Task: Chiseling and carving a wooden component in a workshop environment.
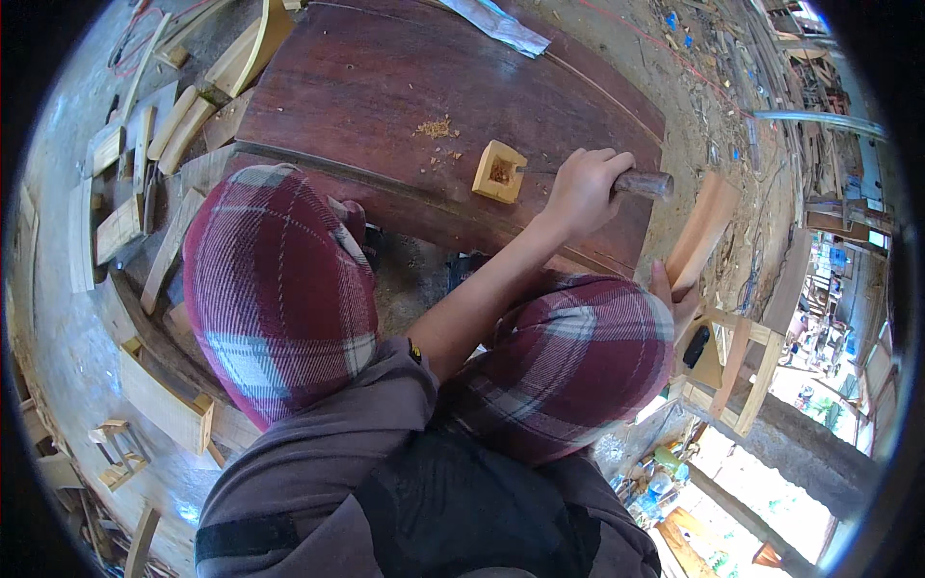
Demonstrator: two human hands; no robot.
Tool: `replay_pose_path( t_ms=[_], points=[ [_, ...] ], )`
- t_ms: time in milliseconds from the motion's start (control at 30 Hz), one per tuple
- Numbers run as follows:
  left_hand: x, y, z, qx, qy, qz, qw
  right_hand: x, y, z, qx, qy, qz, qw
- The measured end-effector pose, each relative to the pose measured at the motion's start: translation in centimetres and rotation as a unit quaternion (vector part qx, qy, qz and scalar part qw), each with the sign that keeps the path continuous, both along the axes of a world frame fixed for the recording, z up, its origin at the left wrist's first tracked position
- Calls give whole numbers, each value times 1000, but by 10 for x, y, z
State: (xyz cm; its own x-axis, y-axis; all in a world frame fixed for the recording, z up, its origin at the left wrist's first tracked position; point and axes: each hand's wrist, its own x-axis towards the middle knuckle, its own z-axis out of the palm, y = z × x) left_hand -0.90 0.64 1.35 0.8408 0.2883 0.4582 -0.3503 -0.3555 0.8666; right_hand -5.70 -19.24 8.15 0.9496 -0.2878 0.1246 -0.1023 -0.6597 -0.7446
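My left hand [586, 191] is closed round a chisel [647, 184], its dark handle sticking out to the right and its thin blade pointing left. The blade's tip meets the right side of a small yellowish wooden block [488, 181], at the edge of a square hollow cut in its top. The block rests on a dark red-brown wooden bench [376, 87]. Beside my right knee, my right hand [677, 306] grips a flat piece of wood [703, 229], tilted up to the right. My right forearm is hidden behind the knee.
Wood shavings [438, 127] lie left of the block. A crumpled sheet [501, 24] sits at the bench's far edge. Several cut boards [183, 130] cover the floor at left. A small wooden frame [747, 376] stands at right, with a dark object [696, 345] on it.
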Motion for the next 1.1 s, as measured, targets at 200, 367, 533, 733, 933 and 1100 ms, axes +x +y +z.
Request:
replay_pose_path(
  t_ms=[200, 367, 533, 733, 933, 1100],
  points=[
    [0, -1, 1, -18, -14, 7, 1000, -4, 10, 8, -1, 10, -1, 1000],
    [0, -1, 0, -2, -14, -7, 1000, 1, 1, 3, -18, 6, 21, 1000],
    [1, -2, -1, -2, -19, -9, 1000, 2, -1, -1, -13, -27, 25, 999],
    [3, -2, -9, -5, -22, -25, 999, -3, 3, 23, -38, 40, 38, 998],
    [-1, -7, -9, 6, -38, -21, 999, -7, 34, 36, 16, -27, -69, 997],
    [3, -7, -13, -5, -48, -6, 999, 0, 28, 32, 18, 39, 1, 999]
  ],
)
